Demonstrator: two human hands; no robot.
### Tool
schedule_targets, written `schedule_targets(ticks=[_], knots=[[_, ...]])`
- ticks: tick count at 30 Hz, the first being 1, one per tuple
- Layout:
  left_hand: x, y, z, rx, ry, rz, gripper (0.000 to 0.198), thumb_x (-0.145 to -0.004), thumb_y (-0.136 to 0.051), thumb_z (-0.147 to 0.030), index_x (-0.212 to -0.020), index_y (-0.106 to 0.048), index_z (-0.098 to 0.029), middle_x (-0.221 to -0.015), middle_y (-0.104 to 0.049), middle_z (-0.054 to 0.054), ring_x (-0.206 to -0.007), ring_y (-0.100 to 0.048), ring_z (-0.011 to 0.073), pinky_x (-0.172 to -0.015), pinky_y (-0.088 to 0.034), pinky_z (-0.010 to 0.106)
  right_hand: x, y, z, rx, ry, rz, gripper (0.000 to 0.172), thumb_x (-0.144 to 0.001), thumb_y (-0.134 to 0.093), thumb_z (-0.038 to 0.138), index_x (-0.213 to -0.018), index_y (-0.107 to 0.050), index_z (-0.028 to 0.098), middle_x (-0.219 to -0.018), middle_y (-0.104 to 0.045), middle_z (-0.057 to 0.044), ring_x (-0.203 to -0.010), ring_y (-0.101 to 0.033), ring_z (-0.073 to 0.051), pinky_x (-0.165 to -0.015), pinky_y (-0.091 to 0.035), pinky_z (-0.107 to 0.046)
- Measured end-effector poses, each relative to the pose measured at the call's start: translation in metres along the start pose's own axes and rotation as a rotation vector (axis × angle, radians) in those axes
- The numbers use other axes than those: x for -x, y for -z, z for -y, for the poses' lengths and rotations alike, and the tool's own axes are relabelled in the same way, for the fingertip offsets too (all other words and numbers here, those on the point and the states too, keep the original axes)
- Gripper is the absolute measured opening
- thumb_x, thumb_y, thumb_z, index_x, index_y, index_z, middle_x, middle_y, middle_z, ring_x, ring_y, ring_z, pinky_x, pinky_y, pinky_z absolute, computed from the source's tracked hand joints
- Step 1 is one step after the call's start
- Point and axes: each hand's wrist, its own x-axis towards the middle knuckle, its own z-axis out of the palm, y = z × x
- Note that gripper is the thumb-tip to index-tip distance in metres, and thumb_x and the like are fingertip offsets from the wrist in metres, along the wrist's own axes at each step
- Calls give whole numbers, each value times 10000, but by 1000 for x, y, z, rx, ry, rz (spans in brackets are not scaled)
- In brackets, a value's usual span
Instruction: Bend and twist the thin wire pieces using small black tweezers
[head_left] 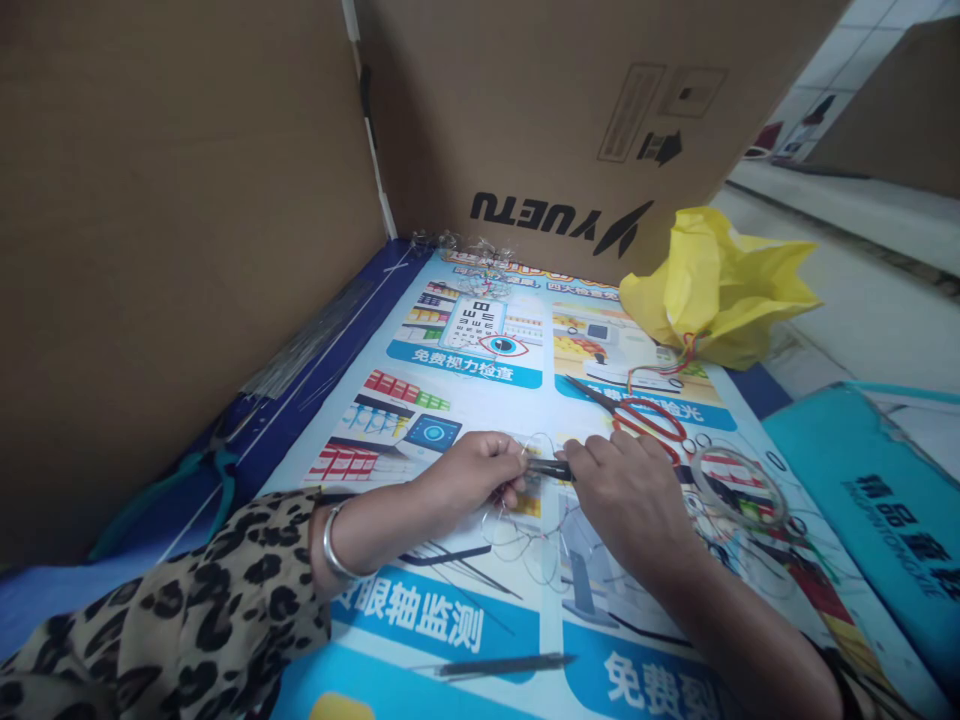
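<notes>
Near the middle of the printed sheet, my left hand (487,468) is closed in a pinch on thin wire (525,545), which trails in loose loops below the fingers. My right hand (626,490) grips a pair of pliers (547,467) whose dark jaws point left and meet the left fingertips. The exact point where jaws and wire touch is too small to make out. Just beyond the right hand lie scissors (651,418) with orange-red handles. A clear ring-shaped coil (739,487) rests to the right of that hand.
Cardboard walls (187,200) rise at the left and back. Green-handled pliers (214,470) and a bundle of wire lengths (300,350) lie left. A yellow bag (712,290) and teal box (862,500) stand right. Dark thin rods (502,666) lie in front; tangled wire (487,260) sits behind.
</notes>
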Motion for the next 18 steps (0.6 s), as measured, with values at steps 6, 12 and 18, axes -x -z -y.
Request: schedule_targets(ticks=[6,12,18], knots=[[0,2,-3,73,30,33,164,-704,-595,-259,-654,-509,-129,-575,-544,-9,-434,-468,55,-448,-388,217,0,1,-2,-29,2,9,118,-786,-530,161,-826,-639,181,-675,-599,-42,-670,-479,-185,-626,-219,-327],[-2,5,-2,39,62,75,157,-708,-598,-254,-666,-532,-117,-583,-565,5,-436,-497,64,-445,-377,208,-2,1,-4,-161,-57,213,120,-751,-526,173,-733,-638,213,-654,-631,-15,-626,-525,-151,-571,-222,-283],[-3,6,-3,-72,107,117,124,-728,-583,-197,-651,-523,-120,-556,-555,-11,-427,-516,58,-457,-388,198,-3,7,-9,-235,-102,410,144,-778,-501,235,-745,-642,230,-718,-673,-12,-619,-564,-143,-517,-187,-255]])
